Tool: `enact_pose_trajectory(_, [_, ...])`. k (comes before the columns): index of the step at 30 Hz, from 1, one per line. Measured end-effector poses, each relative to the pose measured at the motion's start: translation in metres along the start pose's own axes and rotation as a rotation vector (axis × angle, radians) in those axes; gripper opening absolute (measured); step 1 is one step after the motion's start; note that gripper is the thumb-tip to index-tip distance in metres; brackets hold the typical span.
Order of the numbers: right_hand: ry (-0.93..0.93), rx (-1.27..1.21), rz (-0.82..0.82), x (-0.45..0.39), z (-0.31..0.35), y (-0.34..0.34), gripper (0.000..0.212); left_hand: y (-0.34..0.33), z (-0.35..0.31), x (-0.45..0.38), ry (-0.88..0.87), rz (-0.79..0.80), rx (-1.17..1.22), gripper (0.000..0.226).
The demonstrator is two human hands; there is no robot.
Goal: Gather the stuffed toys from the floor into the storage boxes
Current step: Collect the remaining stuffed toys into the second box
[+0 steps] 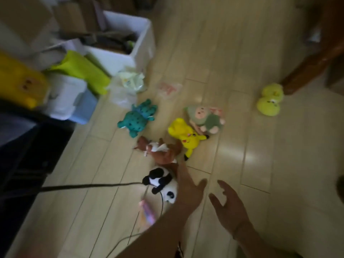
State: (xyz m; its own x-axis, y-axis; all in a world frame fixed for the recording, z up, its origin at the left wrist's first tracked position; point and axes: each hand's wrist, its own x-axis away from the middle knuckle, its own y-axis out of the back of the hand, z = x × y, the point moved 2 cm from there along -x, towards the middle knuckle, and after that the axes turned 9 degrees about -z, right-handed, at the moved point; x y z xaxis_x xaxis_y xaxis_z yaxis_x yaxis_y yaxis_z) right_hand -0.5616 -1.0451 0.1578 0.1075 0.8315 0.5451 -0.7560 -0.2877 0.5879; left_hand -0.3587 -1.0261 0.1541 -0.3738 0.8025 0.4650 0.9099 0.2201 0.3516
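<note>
**Open hands over scattered plush toys**

Nearest: left hand (188, 190) and right hand (229, 205), each grip open, fingers spread, holding nothing. Just left, touching the left hand: panda toy (162, 180) on the floor (242, 53). Farther: brown toy (163, 151), yellow toy (184, 135), teal toy (138, 118), green-hooded doll (205, 116). Far right: yellow-green toy (270, 99). Far left: white storage box (130, 53).

The panda (161, 183) is black and white, the frog (137, 118) teal with dark spots, the Pikachu (186, 136) yellow, the fox (163, 151) brown and white, the doll (206, 118) green and pink, the chick (270, 101) lime, both boxes (119, 53) white.
</note>
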Motion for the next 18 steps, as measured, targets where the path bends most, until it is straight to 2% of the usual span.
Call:
enact_pose_trajectory(1, [0.019,0.045,0.109,0.017,0.02,-0.048,0.059,0.027,0.021,-0.013,0.076,-0.065,-0.078,0.097])
enact_pose_trajectory(2, [0.029,0.044,0.059,0.026,0.049,-0.082,0.06,0.053,0.039,-0.021,0.123,-0.13,-0.199,0.097])
enact_pose_trajectory(4, [-0.032,0.107,0.223,0.028,0.067,-0.118,0.063,0.103,0.075,-0.025,0.202,-0.213,-0.471,0.094])
enact_pose_trajectory(7, [-0.093,0.226,0.349,0.018,0.075,-0.154,0.062,0.154,0.138,-0.027,0.516,-0.061,-0.64,0.089])
enact_pose_trajectory(9, [-0.124,0.298,0.398,0.016,0.072,-0.177,0.061,0.177,0.174,-0.029,0.594,0.036,-0.569,0.084])
enact_pose_trajectory(12, [-0.155,0.38,0.412,0.001,0.058,-0.207,0.063,0.18,0.21,-0.029,0.611,0.163,-0.348,0.062])
enact_pose_trajectory(15, [-0.153,0.468,0.432,-0.024,0.042,-0.241,0.072,0.164,0.24,-0.037,0.616,0.184,-0.133,0.061])
enact_pose_trajectory(17, [-0.103,0.51,0.423,-0.046,0.027,-0.269,0.088,0.15,0.254,-0.052,0.546,0.188,-0.046,0.065])
enact_pose_trajectory(18, [-0.074,0.509,0.424,-0.061,0.011,-0.285,0.099,0.142,0.261,-0.065,0.446,0.181,-0.036,0.069])
